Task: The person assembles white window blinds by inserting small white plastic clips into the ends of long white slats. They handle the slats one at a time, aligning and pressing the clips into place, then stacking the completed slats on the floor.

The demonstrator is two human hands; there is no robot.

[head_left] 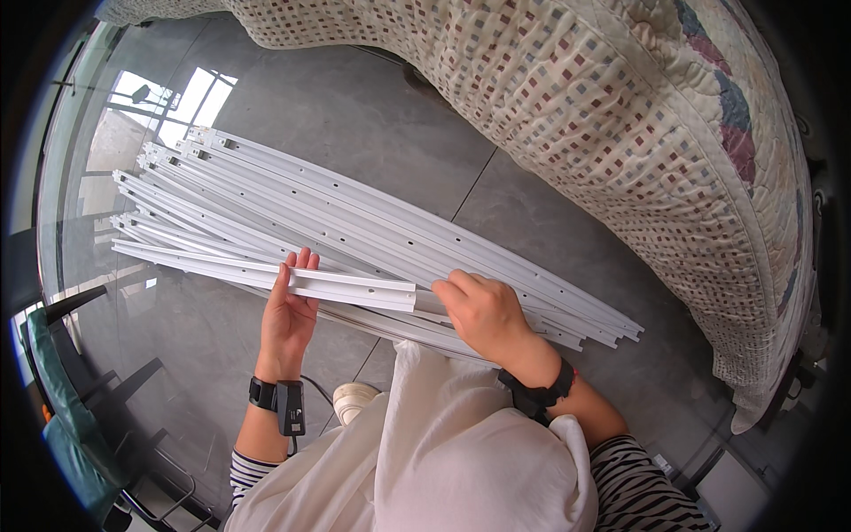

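Observation:
My left hand (pixel 290 310) is closed around a long white slotted rail (pixel 355 288), thumb on the near side and fingertips showing above it. The rail's cut end lies to the right of that hand, raised over a pile of similar white rails (pixel 292 199) on the floor. A short gap to the right of this end, my right hand (pixel 483 312) is closed with its fingers curled in. What it pinches, if anything, is hidden behind the fingers. Several rails pass beneath both hands, fanned out at the left.
A patterned quilted cover (pixel 612 115) drapes down along the far and right side. Grey tiles (pixel 355 97) form the floor. A teal cloth (pixel 75 443) hangs by dark furniture at the lower left. A pale shoe (pixel 355 401) shows beside white fabric (pixel 479 443) over my lap.

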